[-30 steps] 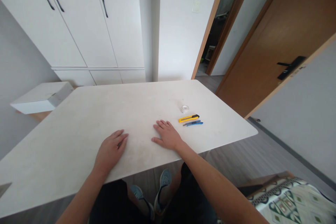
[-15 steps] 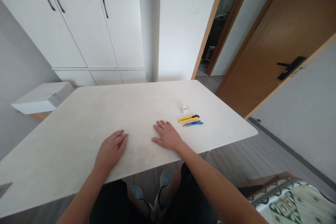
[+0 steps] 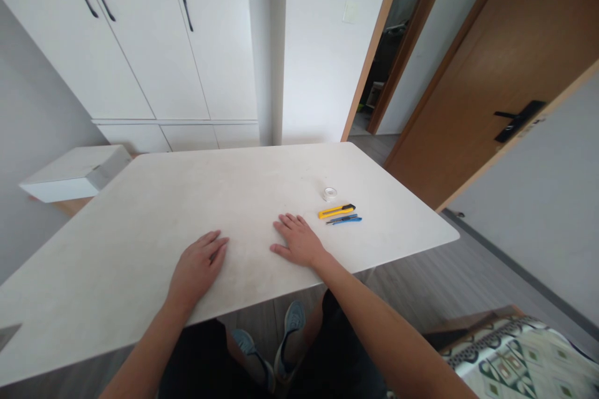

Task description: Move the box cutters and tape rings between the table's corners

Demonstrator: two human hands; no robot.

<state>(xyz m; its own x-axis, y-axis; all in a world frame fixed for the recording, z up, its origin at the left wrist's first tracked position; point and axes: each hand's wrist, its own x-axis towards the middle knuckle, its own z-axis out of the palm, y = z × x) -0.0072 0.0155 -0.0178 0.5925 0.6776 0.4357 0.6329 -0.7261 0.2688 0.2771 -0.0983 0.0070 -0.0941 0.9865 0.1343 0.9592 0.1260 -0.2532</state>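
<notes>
Resting palm-down on one pale worktop (image 3: 140, 212), two hands lie flat and spread, holding nothing: the left hand (image 3: 196, 268) near the front edge, the right hand (image 3: 299, 242) nearest three small things, well short of touching. One yellow utility knife (image 3: 336, 211), one blue pen (image 3: 345, 220), one tape roll (image 3: 330, 193). Any pickup would call for a short reach rightward, I judge.

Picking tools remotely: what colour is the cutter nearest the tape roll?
Yellow with a black tip, the utility knife, head view.

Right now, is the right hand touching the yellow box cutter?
Apart. The head view shows the right hand flat on the table, with a clear strip of bare tabletop between its fingertips and the yellow box cutter.
</notes>
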